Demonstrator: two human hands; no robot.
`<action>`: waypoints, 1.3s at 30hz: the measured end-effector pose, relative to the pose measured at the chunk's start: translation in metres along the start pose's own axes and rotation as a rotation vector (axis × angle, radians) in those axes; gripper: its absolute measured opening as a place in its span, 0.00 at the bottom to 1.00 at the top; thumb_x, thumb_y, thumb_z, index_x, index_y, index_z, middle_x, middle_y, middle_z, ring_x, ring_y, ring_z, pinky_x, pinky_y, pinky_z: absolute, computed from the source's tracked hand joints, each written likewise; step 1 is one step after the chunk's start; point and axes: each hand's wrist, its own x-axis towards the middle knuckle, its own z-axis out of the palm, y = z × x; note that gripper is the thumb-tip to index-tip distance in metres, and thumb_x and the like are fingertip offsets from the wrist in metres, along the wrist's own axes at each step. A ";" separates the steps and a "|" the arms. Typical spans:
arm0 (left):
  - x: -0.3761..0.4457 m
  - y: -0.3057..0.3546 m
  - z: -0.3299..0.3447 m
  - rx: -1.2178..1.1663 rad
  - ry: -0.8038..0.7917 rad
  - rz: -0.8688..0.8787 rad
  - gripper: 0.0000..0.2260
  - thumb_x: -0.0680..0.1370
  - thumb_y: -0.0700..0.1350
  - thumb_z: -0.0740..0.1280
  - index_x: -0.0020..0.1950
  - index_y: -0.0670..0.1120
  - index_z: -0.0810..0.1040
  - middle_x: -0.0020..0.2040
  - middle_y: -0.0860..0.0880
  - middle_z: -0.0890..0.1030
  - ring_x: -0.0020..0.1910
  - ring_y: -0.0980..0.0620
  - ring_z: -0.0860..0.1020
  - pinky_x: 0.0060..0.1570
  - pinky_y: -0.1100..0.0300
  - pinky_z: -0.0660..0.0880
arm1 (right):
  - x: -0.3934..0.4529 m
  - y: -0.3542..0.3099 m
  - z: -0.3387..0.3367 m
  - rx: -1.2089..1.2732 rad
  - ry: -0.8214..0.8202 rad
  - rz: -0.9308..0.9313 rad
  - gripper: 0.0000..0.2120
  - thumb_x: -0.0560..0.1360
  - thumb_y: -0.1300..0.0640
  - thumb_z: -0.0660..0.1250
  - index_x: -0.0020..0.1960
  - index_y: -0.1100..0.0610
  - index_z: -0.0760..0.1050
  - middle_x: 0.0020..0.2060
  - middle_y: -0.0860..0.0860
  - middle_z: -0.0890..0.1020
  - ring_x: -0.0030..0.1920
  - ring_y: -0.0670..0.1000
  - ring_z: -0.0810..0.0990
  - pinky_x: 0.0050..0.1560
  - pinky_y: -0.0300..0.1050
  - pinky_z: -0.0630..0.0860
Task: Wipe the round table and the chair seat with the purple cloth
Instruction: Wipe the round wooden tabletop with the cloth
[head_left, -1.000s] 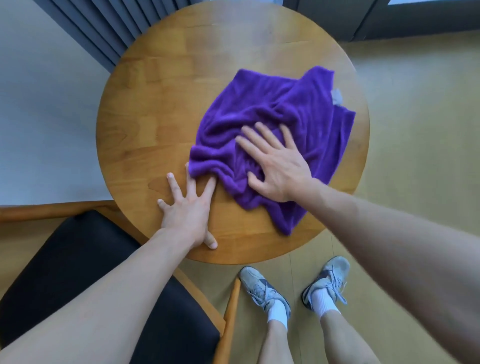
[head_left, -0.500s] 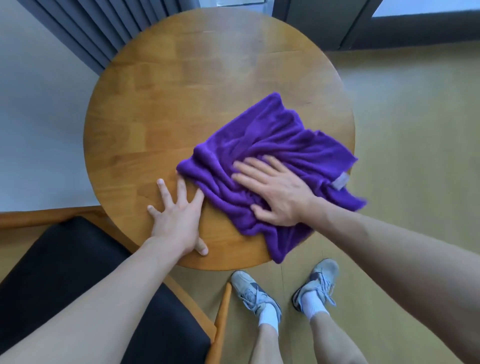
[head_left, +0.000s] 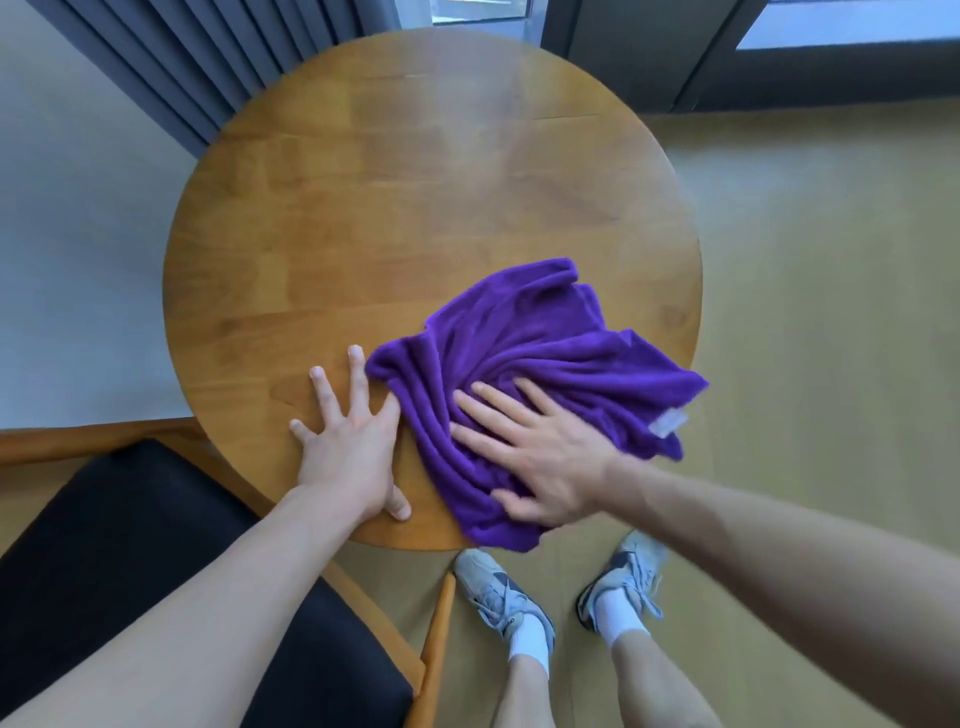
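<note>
The purple cloth (head_left: 524, 374) is lying bunched on the near right part of the round wooden worktop (head_left: 363, 218), its right and near edges hanging past the rim. A small pale label (head_left: 669, 422) is showing at the cloth's right edge; any writing on it is too small to read. The right hand (head_left: 535, 457) is pressing flat on the cloth with fingers straight and spread. The left hand (head_left: 348, 447) is resting flat on bare wood just beside the cloth, fingers splayed. The chair seat (head_left: 130, 545), black-cushioned in a wooden frame, is sitting at the near left, partly under the worktop's edge.
</note>
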 end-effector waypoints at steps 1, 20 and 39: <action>0.001 0.001 0.000 -0.008 0.001 0.003 0.67 0.61 0.56 0.85 0.81 0.57 0.36 0.72 0.44 0.16 0.76 0.28 0.29 0.73 0.25 0.56 | 0.000 0.024 -0.008 0.010 -0.018 -0.039 0.39 0.74 0.41 0.60 0.82 0.51 0.57 0.83 0.52 0.53 0.82 0.55 0.51 0.80 0.60 0.45; -0.001 0.000 -0.004 0.008 -0.001 0.002 0.66 0.58 0.58 0.86 0.81 0.58 0.41 0.69 0.45 0.13 0.77 0.28 0.30 0.71 0.25 0.59 | -0.013 0.066 -0.025 -0.020 0.001 0.248 0.37 0.76 0.42 0.59 0.83 0.48 0.56 0.83 0.50 0.54 0.82 0.55 0.51 0.80 0.62 0.49; -0.005 0.000 -0.012 0.003 -0.032 0.022 0.76 0.60 0.61 0.84 0.66 0.61 0.13 0.67 0.41 0.12 0.76 0.25 0.30 0.71 0.25 0.60 | -0.017 0.055 -0.019 -0.022 0.127 0.580 0.38 0.73 0.40 0.62 0.81 0.46 0.60 0.82 0.48 0.59 0.80 0.55 0.59 0.76 0.66 0.54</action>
